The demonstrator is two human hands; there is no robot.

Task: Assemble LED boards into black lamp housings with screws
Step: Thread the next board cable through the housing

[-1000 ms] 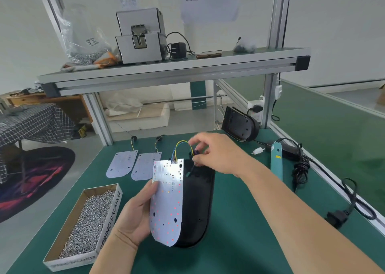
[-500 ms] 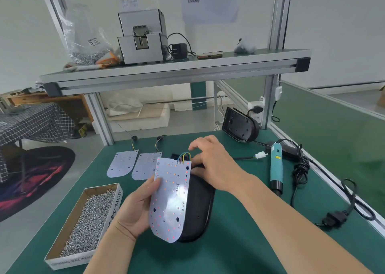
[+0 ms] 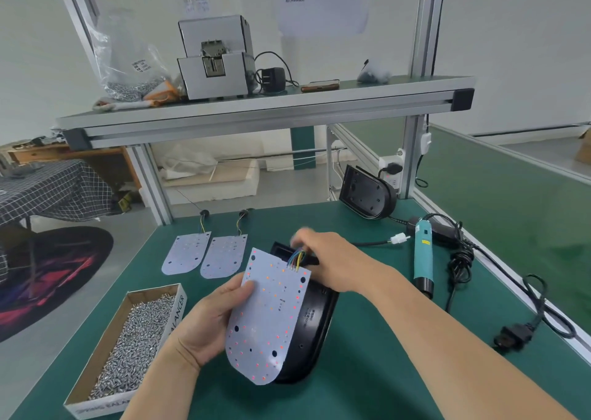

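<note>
Head view: my right hand's [image 3: 332,263] fingertips [image 3: 302,239] curl, blurred, at the wires [image 3: 295,259]; I cannot tell if they pinch. My left hand [image 3: 204,327] grips the board's [image 3: 271,317] left edge, thumb on its face. The board leans over the housing [image 3: 315,327], long axis running away from me, wires at the far end. Since a second ago it leans flatter.

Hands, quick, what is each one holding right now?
Left hand: grips the white, rounded LED board.
Right hand: curled at the coloured wires; blurred, cannot tell.
</note>
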